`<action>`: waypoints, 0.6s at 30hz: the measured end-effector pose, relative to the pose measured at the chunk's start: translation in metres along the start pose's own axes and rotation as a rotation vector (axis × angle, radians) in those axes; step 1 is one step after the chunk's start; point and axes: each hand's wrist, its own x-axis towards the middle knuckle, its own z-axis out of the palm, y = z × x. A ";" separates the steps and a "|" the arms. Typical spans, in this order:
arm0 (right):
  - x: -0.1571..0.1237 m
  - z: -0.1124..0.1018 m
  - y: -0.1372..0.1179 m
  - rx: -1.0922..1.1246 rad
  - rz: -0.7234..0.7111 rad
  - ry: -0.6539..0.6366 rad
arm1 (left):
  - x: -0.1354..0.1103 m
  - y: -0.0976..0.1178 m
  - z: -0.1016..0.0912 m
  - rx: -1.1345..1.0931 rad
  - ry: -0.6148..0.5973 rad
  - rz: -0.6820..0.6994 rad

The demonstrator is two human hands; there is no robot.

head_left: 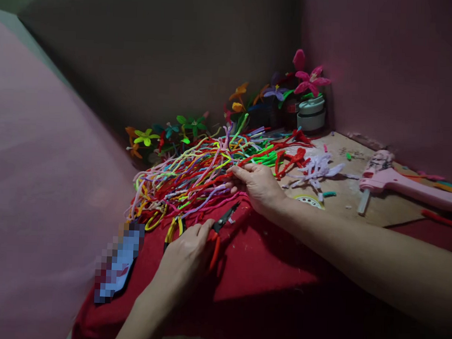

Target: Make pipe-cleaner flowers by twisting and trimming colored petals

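Note:
My left hand [187, 253] is closed around red-handled pliers [220, 229], whose dark jaws point up and right over the red cloth [266, 271]. My right hand [260, 186] rests at the right edge of a big heap of coloured pipe cleaners [188, 180]. Its fingertips pinch a red pipe cleaner [249, 159] that runs up and right out of the heap.
A pink glue gun [405, 185] lies on the wooden board [381, 209] at the right. Finished pipe-cleaner flowers [308, 80] stand in the back corner by a white container [311, 113]. A white pipe-cleaner shape [318, 168] and red loops [292, 160] lie nearby. Walls close in behind and right.

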 end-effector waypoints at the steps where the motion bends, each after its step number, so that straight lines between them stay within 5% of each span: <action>1: 0.000 0.000 -0.001 -0.001 -0.003 -0.005 | 0.003 0.001 -0.001 -0.027 -0.035 -0.007; 4: 0.000 0.000 -0.002 0.010 0.003 -0.021 | 0.013 0.001 -0.007 -0.145 -0.098 -0.005; 7: 0.000 -0.001 0.001 0.054 0.030 -0.047 | 0.027 0.002 -0.013 -0.352 0.035 -0.119; 9: -0.002 -0.001 0.005 0.079 0.057 -0.071 | 0.039 0.006 -0.016 -0.685 0.186 -0.276; 13: -0.009 0.000 0.014 0.104 0.101 -0.142 | 0.068 0.017 -0.013 -1.732 0.383 -0.419; 18: -0.008 0.001 0.012 0.239 0.130 -0.162 | 0.090 0.020 -0.006 -2.206 0.584 -0.383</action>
